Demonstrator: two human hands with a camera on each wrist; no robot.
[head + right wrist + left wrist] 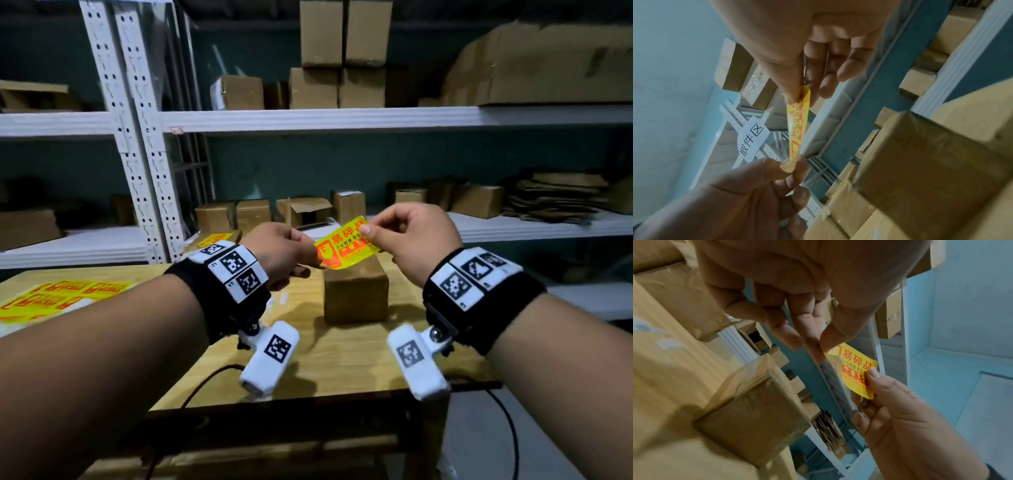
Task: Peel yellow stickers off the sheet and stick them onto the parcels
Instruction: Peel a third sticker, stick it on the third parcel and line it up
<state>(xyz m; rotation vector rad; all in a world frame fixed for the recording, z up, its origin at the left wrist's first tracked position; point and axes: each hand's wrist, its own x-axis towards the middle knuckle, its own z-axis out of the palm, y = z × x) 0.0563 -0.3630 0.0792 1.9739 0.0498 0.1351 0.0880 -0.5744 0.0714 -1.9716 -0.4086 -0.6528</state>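
Left hand [281, 251]: thumb and forefinger are pinching the lower left corner of the yellow sticker [346, 246]; remaining fingers are curling loosely.
Right hand [411, 236]: thumb and forefinger are pinching the upper right end of the sticker; other fingers are folding inward.
Sticker: hanging stretched between both hands in the air, printed face toward the person, above the parcel [356, 291].
Parcel: a brown box standing on the wooden table [342, 370].
Sticker sheet [54, 298]: lying at the table's left edge, well apart from the hands.
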